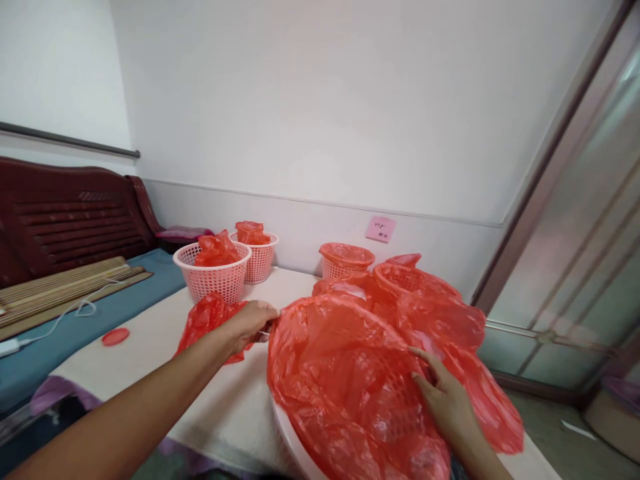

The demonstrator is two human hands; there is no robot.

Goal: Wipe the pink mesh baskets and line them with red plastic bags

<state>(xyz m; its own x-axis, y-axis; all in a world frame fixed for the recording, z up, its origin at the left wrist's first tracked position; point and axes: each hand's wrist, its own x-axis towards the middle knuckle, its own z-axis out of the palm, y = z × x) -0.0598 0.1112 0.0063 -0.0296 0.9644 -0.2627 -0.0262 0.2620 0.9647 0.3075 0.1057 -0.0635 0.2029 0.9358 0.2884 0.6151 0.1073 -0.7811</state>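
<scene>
A red plastic bag (340, 353) lies spread over and inside a tilted plastic basket (290, 437) close in front of me. The basket's pale rim shows at lower left, and its holes show through the film. My left hand (254, 321) is closed on the bag's edge at the upper left of the rim; its fingertips are partly hidden. On the opposite side, my right hand (447, 400) has thumb and fingers closed on the film. Just beyond my left forearm is a crumpled loose red bag (200, 321) on the white-covered table (220, 413).
Two perforated baskets, one nearer (213, 280) and one behind it (261, 263), hold crumpled red bags. Another basket (345, 268) and a red-covered group (425, 293) stand at back right. A red disc (115, 337) lies left; a pink note (381, 229) is on the wall.
</scene>
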